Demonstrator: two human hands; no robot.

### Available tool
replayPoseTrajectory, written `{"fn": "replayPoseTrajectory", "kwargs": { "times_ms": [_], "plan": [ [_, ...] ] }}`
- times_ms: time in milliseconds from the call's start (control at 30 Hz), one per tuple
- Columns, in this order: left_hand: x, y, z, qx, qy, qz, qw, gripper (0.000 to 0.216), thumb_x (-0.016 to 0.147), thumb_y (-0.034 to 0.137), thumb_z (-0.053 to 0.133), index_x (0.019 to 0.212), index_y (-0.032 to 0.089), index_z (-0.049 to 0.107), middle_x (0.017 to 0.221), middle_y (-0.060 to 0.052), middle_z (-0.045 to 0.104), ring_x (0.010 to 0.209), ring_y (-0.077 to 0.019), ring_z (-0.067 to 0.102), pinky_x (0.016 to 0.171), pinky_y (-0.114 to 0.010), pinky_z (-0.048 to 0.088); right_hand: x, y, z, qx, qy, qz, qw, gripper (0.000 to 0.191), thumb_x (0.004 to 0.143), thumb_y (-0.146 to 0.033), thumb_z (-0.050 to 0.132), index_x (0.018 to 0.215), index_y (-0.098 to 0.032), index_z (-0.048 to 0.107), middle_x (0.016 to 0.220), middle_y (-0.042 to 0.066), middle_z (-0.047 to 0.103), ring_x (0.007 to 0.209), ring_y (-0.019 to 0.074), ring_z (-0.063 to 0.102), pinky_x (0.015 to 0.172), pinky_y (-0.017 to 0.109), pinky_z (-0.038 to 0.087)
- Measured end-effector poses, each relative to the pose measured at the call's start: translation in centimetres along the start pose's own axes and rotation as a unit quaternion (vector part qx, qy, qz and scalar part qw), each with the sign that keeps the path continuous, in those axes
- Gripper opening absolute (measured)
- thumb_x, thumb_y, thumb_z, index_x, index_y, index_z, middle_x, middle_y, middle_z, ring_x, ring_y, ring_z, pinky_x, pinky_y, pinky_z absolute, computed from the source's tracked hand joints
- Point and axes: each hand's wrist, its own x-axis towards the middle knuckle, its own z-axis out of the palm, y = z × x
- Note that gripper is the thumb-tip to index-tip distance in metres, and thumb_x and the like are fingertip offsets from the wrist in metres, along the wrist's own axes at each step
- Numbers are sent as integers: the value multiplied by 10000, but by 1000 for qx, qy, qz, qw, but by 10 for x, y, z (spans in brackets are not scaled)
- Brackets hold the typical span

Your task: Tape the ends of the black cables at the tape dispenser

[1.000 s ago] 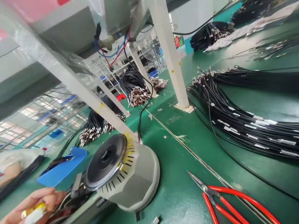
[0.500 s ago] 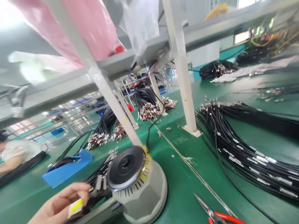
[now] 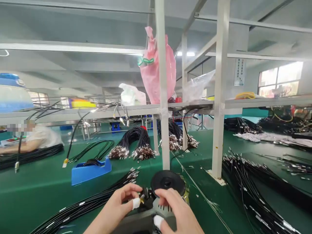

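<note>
Low in the middle of the view, both my hands meet at a grey tape dispenser machine (image 3: 146, 222) with a black round disc (image 3: 167, 182) on top. My left hand (image 3: 122, 200) pinches a small yellowish piece at the machine's black outlet, a white finger cot on one fingertip. My right hand (image 3: 174, 208) rests on the machine's body just right of that outlet, also with a white-capped fingertip. A bundle of black cables (image 3: 97, 200) with metal ends lies left of my left hand.
A blue tape holder (image 3: 90, 170) stands on the green table (image 3: 36, 195). Black cable bundles lie at the right (image 3: 255, 195) and behind the white posts (image 3: 163, 97). A pink bag (image 3: 151, 71) hangs above a shelf. Another person (image 3: 31, 139) sits at far left.
The view has swung up and levelled, so the red scissors have left the frame. My right hand has come in, and both hands now sit at the machine's outlet.
</note>
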Motion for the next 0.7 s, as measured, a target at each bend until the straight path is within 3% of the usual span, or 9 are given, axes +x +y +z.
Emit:
{"fn": "replayPoseTrajectory", "kwargs": {
  "times_ms": [133, 300, 467, 700],
  "plan": [
    [2, -4, 2, -27, 0, 28, 999, 328, 695, 308, 572, 958, 134, 485, 726, 41, 490, 705, -75, 439, 715, -216, 348, 16, -5, 26, -108, 15, -49, 993, 579, 620, -43, 420, 1162, -246, 425, 1032, 55, 546, 950, 251, 465, 826, 436, 397],
    [7, -12, 7, -20, -7, 62, 998, 239, 698, 238, 538, 914, 140, 508, 789, 18, 521, 743, -87, 460, 748, -235, 368, 17, -7, 37, -166, -1, -111, 980, 598, 658, -87, 454, 1237, -212, 367, 1066, 72, 538, 941, 264, 451, 819, 457, 380],
    [8, -15, 7, -23, 3, 63, 998, 247, 688, 189, 502, 931, 144, 517, 736, 36, 523, 714, -78, 469, 730, -224, 364, 20, -5, 40, -157, 23, -92, 983, 449, 737, -99, 424, 1174, -201, 424, 989, 68, 560, 907, 238, 458, 797, 415, 376],
    [6, -15, 7, -24, 4, 58, 998, 273, 672, 186, 518, 943, 149, 522, 722, 46, 519, 717, -75, 458, 703, -215, 352, 22, -7, 37, -81, 67, -44, 994, 354, 719, -28, 376, 1002, -209, 488, 813, 25, 548, 804, 187, 448, 784, 368, 338]
  ]
}}
